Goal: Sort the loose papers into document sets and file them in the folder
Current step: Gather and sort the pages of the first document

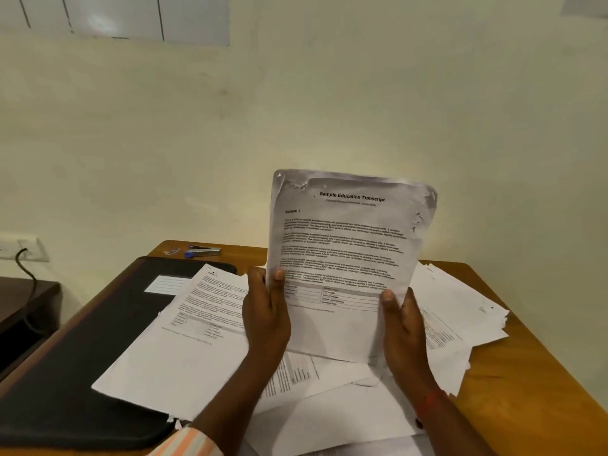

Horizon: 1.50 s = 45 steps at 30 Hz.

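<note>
I hold a thin stack of printed papers [345, 251] upright above the table, its top page headed "Sample Education Transcript", corners crumpled. My left hand [266, 311] grips the stack's lower left edge, thumb on the front. My right hand [403, 327] grips the lower right edge the same way. A black folder [82, 350] lies shut on the table's left side with a white label on its cover. One printed sheet [184, 334] rests partly on the folder. More loose papers [460, 324] lie spread under and to the right of my hands.
A stapler [202, 251] with a blue tip and a paper clip [172, 251] lie at the far left edge of the wooden table [526, 373], against the wall. A dark side unit [23, 311] with a black cable stands lower at the left.
</note>
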{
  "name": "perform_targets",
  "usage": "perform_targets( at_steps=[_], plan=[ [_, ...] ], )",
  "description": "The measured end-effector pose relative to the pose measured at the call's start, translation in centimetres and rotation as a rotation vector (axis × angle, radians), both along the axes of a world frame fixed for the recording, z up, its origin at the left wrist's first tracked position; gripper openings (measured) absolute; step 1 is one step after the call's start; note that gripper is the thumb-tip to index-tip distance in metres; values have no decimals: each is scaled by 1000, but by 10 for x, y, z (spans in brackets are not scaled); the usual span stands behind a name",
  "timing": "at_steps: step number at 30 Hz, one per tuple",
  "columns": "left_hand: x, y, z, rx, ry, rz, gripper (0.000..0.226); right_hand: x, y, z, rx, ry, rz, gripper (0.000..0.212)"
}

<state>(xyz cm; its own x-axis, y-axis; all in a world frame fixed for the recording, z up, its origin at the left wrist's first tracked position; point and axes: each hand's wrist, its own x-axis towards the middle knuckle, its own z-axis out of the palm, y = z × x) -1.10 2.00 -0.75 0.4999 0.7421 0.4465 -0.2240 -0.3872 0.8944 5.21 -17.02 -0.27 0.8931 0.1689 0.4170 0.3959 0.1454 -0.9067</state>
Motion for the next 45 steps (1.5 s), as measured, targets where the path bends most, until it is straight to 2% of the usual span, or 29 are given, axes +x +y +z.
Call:
perform_targets(
  at_steps=[3, 5, 11, 14, 17, 20, 23, 30, 33, 37, 40, 43, 45],
  plan=[
    [1, 3, -14, -87, 62, -42, 49, 3, 2, -12, -84, 18, 29, 46],
    [1, 4, -15, -121, 66, -33, 47, 2, 3, -13, -126, -2, 23, 57],
    [-4, 0, -10, -191, 13, -101, 27, -1, 1, -14, -155, -63, 62, 46],
    [-7, -4, 11, -159, -87, -112, 19, -1, -1, -5, -105, -69, 30, 28],
    [-8, -9, 21, -130, -155, -141, 13, 0, 0, 4, -36, -65, 17, 33],
    [-5, -11, 5, -172, -116, -180, 17, 1, 2, -2, -80, -51, 42, 42],
    [-3, -12, -12, -238, -24, -220, 23, 5, 3, -16, -120, 6, 83, 41],
    [-2, -9, -13, -319, -16, -256, 23, 8, 5, -25, -176, 79, 91, 33],
    [-1, -8, -3, -308, -10, -266, 25, 11, 1, -20, -200, 43, 63, 39],
    [-1, 7, 9, -257, 118, -324, 20, 14, -8, 0, -153, 46, 37, 22],
    [-4, 15, 2, -221, 265, -476, 27, 14, -16, 14, -28, 160, 65, 15],
    [-4, 9, -7, -183, 400, -555, 34, 22, -26, 19, 54, 250, 17, 23],
    [-4, 4, -9, -134, 466, -566, 26, 32, -32, 18, 40, 279, -73, 33]
  ],
)
